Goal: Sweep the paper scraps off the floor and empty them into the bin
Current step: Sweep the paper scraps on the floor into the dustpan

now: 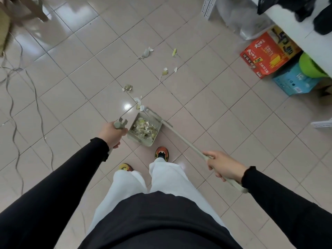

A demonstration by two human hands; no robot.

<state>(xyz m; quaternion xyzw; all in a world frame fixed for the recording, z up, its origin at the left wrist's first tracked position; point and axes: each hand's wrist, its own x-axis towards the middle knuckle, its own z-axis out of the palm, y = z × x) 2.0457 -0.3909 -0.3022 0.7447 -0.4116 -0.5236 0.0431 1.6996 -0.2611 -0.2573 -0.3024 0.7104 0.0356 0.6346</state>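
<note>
A beige dustpan [133, 137] rests on the tiled floor just ahead of my feet, with a heap of paper scraps [144, 128] inside it. My left hand [111, 134] is closed around the top of the dustpan's upright handle [120, 124]. My right hand [223, 166] grips the long beige broom stick [185, 139], whose head [154, 115] lies at the pan's far right edge. Loose paper scraps [139, 103] sit just beyond the pan, with more scraps [128, 88] and others [166, 71] farther out. No bin is in view.
Grey cables [19, 97] snake across the floor on the left. A red carton [267, 53] and a blue box [294, 81] stand under a white counter [294, 27] at the right. Wooden furniture legs [36, 11] are at the top left. My feet [161, 153] stand behind the pan.
</note>
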